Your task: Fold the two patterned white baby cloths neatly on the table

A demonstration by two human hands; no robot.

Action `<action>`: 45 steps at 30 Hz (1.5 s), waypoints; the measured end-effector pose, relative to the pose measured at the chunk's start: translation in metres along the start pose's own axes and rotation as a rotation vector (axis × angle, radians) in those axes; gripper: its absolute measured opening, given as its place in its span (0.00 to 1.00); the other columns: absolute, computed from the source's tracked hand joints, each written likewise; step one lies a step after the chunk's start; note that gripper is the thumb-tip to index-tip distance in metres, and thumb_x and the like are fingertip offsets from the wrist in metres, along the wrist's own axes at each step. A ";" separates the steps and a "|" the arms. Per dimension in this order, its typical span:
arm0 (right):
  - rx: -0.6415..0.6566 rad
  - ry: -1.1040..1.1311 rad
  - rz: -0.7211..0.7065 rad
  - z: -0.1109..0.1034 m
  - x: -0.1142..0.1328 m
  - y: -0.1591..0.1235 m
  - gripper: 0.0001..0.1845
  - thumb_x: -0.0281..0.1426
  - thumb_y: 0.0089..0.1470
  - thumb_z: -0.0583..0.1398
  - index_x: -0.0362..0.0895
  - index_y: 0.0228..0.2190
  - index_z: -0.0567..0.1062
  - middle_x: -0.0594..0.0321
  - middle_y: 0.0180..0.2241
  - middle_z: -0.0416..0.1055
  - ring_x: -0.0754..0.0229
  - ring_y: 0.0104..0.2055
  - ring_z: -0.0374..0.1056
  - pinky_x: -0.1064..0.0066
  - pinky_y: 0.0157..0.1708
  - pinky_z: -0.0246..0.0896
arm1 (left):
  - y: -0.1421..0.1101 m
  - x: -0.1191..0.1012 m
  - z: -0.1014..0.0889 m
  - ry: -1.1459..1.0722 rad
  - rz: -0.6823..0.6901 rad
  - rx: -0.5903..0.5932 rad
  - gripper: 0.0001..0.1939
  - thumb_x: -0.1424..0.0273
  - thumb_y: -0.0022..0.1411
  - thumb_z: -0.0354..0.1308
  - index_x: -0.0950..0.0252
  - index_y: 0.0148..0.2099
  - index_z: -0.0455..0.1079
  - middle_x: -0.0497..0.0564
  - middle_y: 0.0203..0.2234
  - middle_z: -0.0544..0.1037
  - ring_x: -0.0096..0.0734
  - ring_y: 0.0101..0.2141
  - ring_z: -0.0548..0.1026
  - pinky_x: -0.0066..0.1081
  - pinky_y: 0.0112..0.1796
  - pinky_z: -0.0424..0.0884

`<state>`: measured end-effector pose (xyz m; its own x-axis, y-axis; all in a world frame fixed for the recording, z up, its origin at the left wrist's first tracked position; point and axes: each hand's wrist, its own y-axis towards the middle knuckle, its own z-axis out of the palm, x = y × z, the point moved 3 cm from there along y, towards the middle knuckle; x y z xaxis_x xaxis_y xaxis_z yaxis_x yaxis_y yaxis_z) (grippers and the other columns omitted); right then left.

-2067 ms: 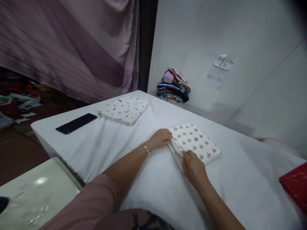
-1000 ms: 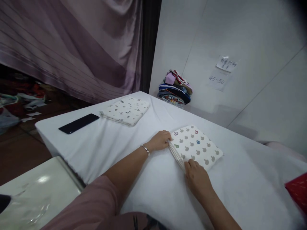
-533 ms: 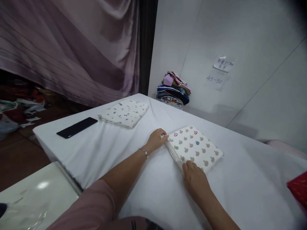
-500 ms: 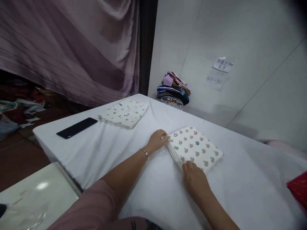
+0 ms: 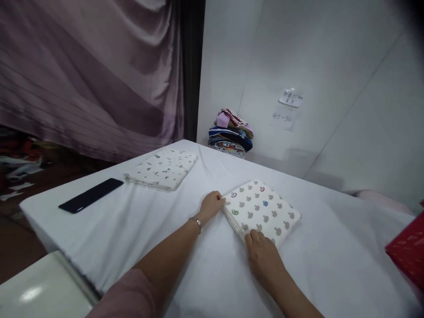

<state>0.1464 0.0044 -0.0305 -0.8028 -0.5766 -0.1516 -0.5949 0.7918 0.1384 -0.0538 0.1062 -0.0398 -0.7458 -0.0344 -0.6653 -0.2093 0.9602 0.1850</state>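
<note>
A folded white cloth [image 5: 261, 207] with grey mushroom prints, a few of them red, blue and green, lies flat on the white-covered table [image 5: 205, 265]. My left hand [image 5: 211, 206], a bracelet at its wrist, pinches the cloth's left corner. At the near corner my right hand [image 5: 261, 249] has its fingers closed over the edge; its thumb is hidden. Several layers show along the folded edge between my hands. Farther back on the left lies a second folded cloth [image 5: 165, 168], white with small scattered prints, touched by neither hand.
A black phone-like slab [image 5: 91, 195] lies near the table's left edge. Folded fabrics [image 5: 231, 132] are stacked beyond the far edge by the wall. At the right edge is a red object [image 5: 409, 251]. A pale glossy surface [image 5: 39, 287] stands at lower left, and a mauve curtain [image 5: 99, 75] hangs behind.
The camera view has shifted slightly, so the scene sits lower and more to the left. Both hands keep their hold at the same corners of the mushroom-print cloth, which looks a little flatter.
</note>
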 end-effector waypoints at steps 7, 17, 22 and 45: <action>0.017 0.032 0.002 0.000 0.001 0.002 0.14 0.15 0.44 0.51 0.43 0.31 0.66 0.56 0.33 0.64 0.55 0.33 0.60 0.66 0.29 0.50 | -0.023 -0.041 -0.004 0.126 0.506 -0.050 0.17 0.72 0.61 0.47 0.61 0.52 0.63 0.51 0.53 0.66 0.34 0.56 0.58 0.38 0.57 0.51; 0.074 0.039 0.011 -0.014 0.002 0.004 0.10 0.18 0.48 0.51 0.42 0.31 0.67 0.55 0.33 0.65 0.54 0.34 0.60 0.66 0.29 0.51 | -0.024 -0.032 0.029 0.254 0.524 0.207 0.21 0.60 0.64 0.43 0.55 0.59 0.57 0.48 0.60 0.58 0.37 0.61 0.50 0.48 0.58 0.46; 0.040 0.004 -0.010 -0.011 0.002 0.004 0.11 0.17 0.47 0.52 0.41 0.32 0.67 0.54 0.33 0.64 0.54 0.33 0.60 0.65 0.29 0.53 | -0.020 -0.033 0.028 0.279 0.534 0.229 0.22 0.61 0.64 0.43 0.56 0.59 0.57 0.48 0.60 0.59 0.38 0.60 0.51 0.49 0.57 0.46; -0.015 0.336 0.522 0.003 -0.132 0.028 0.32 0.43 0.59 0.47 0.37 0.58 0.55 0.50 0.62 0.45 0.50 0.64 0.36 0.57 0.59 0.30 | -0.041 -0.052 0.036 0.378 0.788 0.182 0.22 0.60 0.65 0.42 0.58 0.59 0.58 0.50 0.59 0.60 0.41 0.59 0.54 0.48 0.57 0.49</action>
<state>0.2358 0.1031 -0.0093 -0.9553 -0.1476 0.2561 -0.1185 0.9850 0.1254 0.0163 0.0789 -0.0387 -0.7962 0.5960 -0.1045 0.5318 0.7716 0.3489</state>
